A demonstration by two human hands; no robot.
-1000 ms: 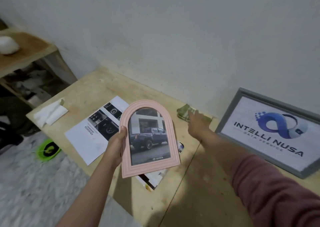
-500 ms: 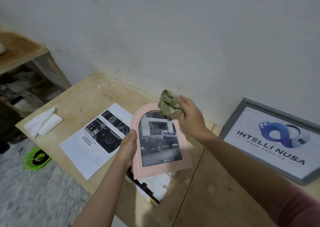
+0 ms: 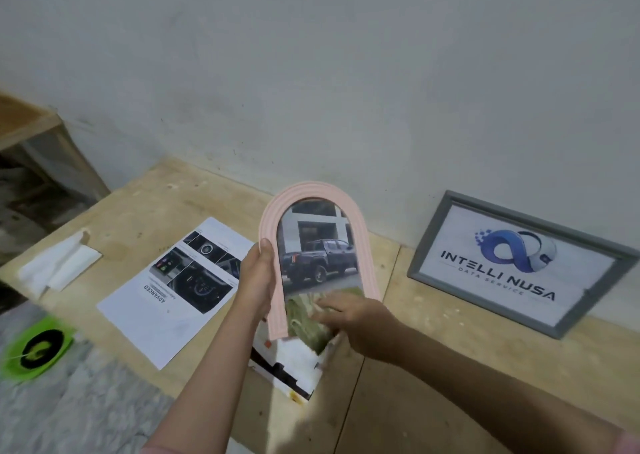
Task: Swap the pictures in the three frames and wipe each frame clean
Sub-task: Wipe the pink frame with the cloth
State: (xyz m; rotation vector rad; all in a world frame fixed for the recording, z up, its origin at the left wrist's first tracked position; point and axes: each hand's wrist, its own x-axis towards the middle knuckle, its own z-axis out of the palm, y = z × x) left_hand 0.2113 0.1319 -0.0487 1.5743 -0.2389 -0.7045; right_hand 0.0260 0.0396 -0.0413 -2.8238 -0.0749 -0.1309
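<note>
The pink arched frame (image 3: 320, 253), with a picture of a dark pickup truck in it, is held up off the bench (image 3: 450, 367) near the middle of its length, tilted back toward the wall. The left hand (image 3: 256, 280) grips the frame's left side, thumb laid along the front of the rim and fingers curled behind it. The right hand (image 3: 356, 318) presses a greenish cloth (image 3: 306, 318) flat against the lower part of the glass, fingers stretched out over the cloth rather than curled round it. Under the frame a printed sheet (image 3: 294, 367) lies on the bench close to the front edge. To the left, nearer the front edge, lies a white brochure page (image 3: 173, 294) with car-interior photos, and by the bench's left end a folded white tissue (image 3: 57, 266). At the back edge on the right, a grey rectangular frame (image 3: 519, 263) leans against the wall, showing a blue logo and the words INTELLI NUSA.
</note>
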